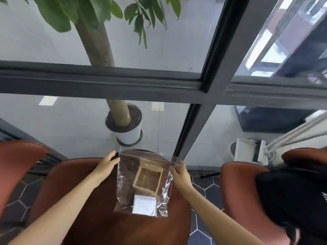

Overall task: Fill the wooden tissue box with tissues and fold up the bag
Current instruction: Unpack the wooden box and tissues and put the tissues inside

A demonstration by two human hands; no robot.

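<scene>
Wooden tissue box (pixel 148 177) under clear bag (pixel 123 188), between both hands (pixel 106 164).

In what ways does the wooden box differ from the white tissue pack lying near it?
The wooden box is tan, with raised walls and an open top; the tissue pack is white, flat and closed. The box looks larger than the pack. The box lies farther from the person, between the left hand and the right hand; the pack lies nearer. Both are seen through the clear plastic bag over the round table.
</scene>
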